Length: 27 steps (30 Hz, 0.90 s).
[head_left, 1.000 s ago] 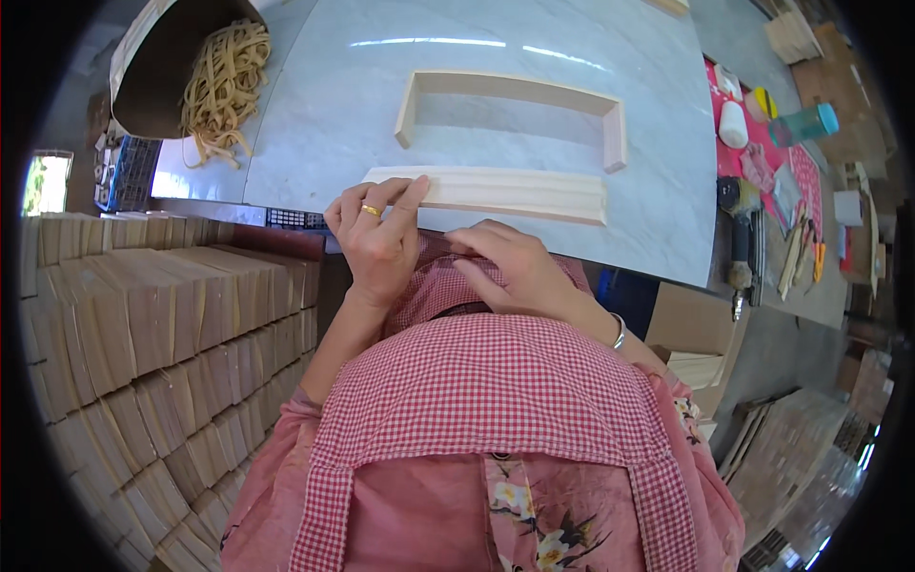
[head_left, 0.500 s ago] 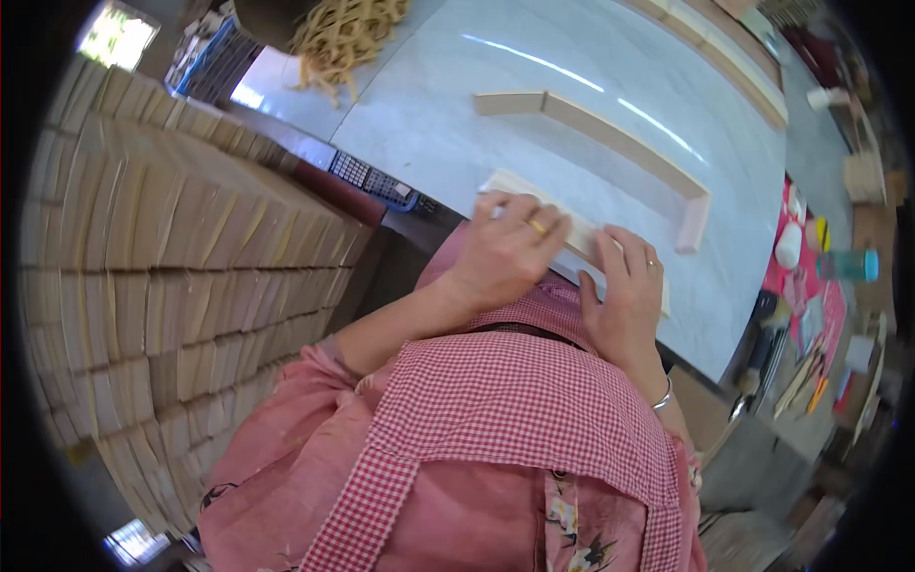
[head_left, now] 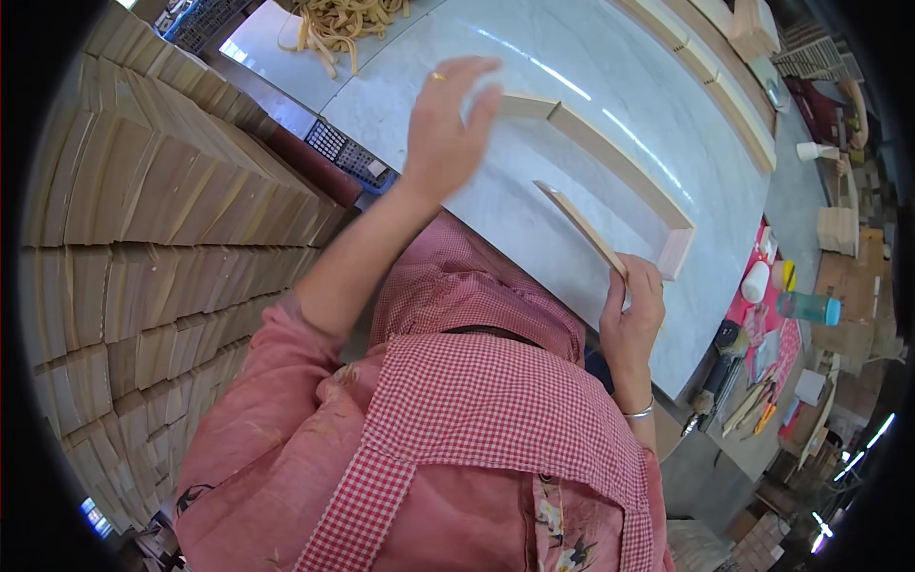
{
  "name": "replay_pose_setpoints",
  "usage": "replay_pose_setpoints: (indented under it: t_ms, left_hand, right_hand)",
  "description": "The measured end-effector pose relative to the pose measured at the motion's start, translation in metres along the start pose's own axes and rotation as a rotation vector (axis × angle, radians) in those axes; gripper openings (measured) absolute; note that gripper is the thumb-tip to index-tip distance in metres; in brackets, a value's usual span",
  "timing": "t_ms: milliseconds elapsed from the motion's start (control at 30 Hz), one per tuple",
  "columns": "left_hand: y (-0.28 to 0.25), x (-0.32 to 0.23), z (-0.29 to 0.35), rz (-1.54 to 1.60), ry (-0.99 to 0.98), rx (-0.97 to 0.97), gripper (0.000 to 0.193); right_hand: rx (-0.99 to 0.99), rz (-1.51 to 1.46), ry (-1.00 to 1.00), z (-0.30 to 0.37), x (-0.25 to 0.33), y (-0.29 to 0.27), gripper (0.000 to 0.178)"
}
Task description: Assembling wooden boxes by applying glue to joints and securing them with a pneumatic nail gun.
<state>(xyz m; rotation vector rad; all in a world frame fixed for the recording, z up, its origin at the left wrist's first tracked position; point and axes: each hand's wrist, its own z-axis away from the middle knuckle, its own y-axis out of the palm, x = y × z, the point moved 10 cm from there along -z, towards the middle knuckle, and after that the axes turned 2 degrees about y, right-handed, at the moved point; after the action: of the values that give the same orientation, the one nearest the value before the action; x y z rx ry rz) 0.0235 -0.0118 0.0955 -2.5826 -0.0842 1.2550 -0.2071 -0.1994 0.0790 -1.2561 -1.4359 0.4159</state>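
Observation:
My right hand (head_left: 635, 313) pinches the near right end of a thin pale wooden strip (head_left: 579, 226), which stands on its edge over the marble-look table. Beyond the strip, several boards meet at corners as an open-sided wooden frame (head_left: 624, 160). One short side (head_left: 680, 252) of that frame lies just beyond my right fingers. My left hand (head_left: 446, 124) is raised at the frame's far left end, its thumb and fingers apart with nothing seen in them. Part of the left short board is hidden behind that hand.
Tall stacks of wooden boards (head_left: 172, 191) rise at my left. Tan bands (head_left: 348, 24) lie in a heap at the table's far left. Long wooden strips (head_left: 701, 67) line its far edge. At right stand a teal bottle (head_left: 808, 307) and a white container (head_left: 755, 282).
My left hand has let go of the wooden strip and moved up and away to the frame's left end. My right hand has tipped the strip onto its edge, toward the frame.

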Motion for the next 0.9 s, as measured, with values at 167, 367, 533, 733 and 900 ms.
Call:
replay_pose_setpoints:
  t_ms: [167,367,533,733,900]
  left_hand:
    - [0.038,0.099,0.008,0.237,-0.442,0.299,0.041]
    - [0.069,0.074,0.048,0.33,-0.425,0.573,0.032]
    - [0.08,0.06,0.048,0.337,-0.329,0.696,0.048]
    - [0.095,0.061,0.033,0.17,-0.163,0.877,0.07]
    - [0.105,0.062,0.03,0.188,-0.184,0.938,0.081]
  right_hand:
    - [-0.012,0.003,-0.014,-0.006,-0.005,0.0,0.026]
    - [0.054,0.126,-0.001,-0.009,-0.015,0.007,0.026]
    - [0.106,0.192,-0.027,-0.024,-0.018,0.018,0.022]
    - [0.149,0.241,-0.036,-0.038,-0.026,0.035,0.015]
    - [0.18,0.23,-0.019,-0.045,-0.034,0.047,0.017]
